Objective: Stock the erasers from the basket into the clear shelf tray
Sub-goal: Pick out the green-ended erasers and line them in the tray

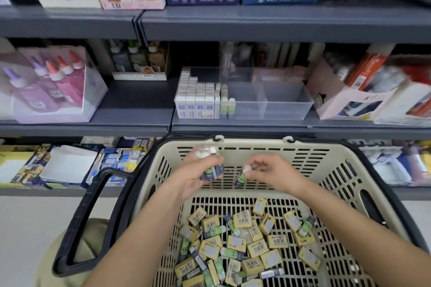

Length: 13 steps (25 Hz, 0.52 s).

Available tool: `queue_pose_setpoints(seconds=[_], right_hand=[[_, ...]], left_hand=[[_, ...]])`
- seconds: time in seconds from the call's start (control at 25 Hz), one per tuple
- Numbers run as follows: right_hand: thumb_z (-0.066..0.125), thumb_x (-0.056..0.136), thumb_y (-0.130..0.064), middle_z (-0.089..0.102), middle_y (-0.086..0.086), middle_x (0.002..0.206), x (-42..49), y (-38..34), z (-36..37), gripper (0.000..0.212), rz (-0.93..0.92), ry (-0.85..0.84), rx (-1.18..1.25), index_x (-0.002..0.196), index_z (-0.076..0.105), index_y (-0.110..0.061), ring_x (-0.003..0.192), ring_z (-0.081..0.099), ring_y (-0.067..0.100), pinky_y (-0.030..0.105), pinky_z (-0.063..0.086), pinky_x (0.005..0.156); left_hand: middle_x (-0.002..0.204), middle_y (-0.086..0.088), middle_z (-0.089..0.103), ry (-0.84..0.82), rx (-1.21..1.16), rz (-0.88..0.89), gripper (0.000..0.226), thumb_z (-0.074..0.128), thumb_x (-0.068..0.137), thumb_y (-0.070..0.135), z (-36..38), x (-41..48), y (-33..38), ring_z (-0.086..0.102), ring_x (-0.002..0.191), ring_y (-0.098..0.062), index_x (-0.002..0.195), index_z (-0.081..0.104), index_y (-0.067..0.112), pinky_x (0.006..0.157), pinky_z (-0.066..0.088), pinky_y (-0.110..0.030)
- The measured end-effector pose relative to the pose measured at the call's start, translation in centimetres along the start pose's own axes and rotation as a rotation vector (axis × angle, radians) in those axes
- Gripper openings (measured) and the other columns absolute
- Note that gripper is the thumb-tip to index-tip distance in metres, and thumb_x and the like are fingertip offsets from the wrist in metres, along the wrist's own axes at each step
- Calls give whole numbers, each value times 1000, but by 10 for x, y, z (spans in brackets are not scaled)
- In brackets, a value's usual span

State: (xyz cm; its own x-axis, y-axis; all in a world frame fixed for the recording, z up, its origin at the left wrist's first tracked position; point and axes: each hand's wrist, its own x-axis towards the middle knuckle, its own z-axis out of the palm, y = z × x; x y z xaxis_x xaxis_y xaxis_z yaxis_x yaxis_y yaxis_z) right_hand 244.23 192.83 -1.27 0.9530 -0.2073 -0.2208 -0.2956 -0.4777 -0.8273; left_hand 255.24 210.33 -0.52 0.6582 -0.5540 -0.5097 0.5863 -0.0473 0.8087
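Observation:
A beige basket (345, 170) with black handles fills the lower view and holds several loose erasers (245, 247), yellow-wrapped and green-and-navy smiley ones. Above its far half, my left hand (198, 175) grips a bunch of smiley erasers (211, 165) standing on end. My right hand (268, 170) pinches a single smiley eraser (241, 178) by its white end, close beside the bunch. The clear shelf tray (286, 105) sits on the middle shelf. Its left part is packed with white-and-blue eraser boxes (196, 98) and a short row of smiley erasers (225, 100); its right compartments are bare.
Glue bottles in a clear box (53, 86) stand left of the tray, and cardboard display boxes (363, 98) stand to its right. The upper shelf (256, 23) overhangs the tray. Stationery packs (109, 163) fill the lower shelf behind the basket.

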Motion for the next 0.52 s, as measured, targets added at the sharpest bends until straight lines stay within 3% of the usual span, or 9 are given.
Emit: queue_pose_setpoints(seconds=[0.16, 0.28, 0.36, 0.44, 0.52], right_hand=[[68, 82, -17, 71, -9, 87, 8, -48, -33, 16, -132, 124, 75, 84, 66, -33, 85, 67, 6, 18, 52, 81], [69, 82, -21, 67, -15, 78, 38, -77, -61, 18, -177, 344, 39, 74, 63, -36, 77, 65, 4, 15, 51, 76], [71, 78, -24, 64, -16, 72, 63, -92, -77, 19, -170, 485, -57, 69, 60, -35, 70, 61, 2, 12, 48, 69], [71, 78, -21, 65, -12, 71, 89, -98, -87, 17, -161, 513, -117, 70, 59, -30, 72, 62, 5, 17, 50, 68], [69, 78, -17, 69, -2, 79, 112, -97, -89, 15, -128, 465, -187, 72, 60, -27, 81, 65, 17, 29, 53, 77]], left_hand=[[90, -8, 68, -4, 149, 222, 33, 74, 75, 6, 6, -4, 32, 65, 73, -17, 99, 58, 22, 71, 54, -36], [87, 1, 70, 47, 305, 365, 47, 77, 61, 20, 9, 1, 56, 64, 79, -15, 105, 58, 22, 76, 51, -31], [95, 3, 67, 131, 372, 420, 49, 78, 68, 21, 10, 9, 67, 61, 89, -14, 111, 56, 24, 79, 49, -27], [97, 1, 64, 174, 352, 457, 38, 75, 76, 17, 9, 17, 72, 60, 88, -16, 105, 55, 30, 76, 48, -24], [90, 2, 64, 197, 340, 477, 33, 74, 77, 15, 6, 23, 70, 60, 80, -13, 98, 53, 31, 68, 45, -21]])
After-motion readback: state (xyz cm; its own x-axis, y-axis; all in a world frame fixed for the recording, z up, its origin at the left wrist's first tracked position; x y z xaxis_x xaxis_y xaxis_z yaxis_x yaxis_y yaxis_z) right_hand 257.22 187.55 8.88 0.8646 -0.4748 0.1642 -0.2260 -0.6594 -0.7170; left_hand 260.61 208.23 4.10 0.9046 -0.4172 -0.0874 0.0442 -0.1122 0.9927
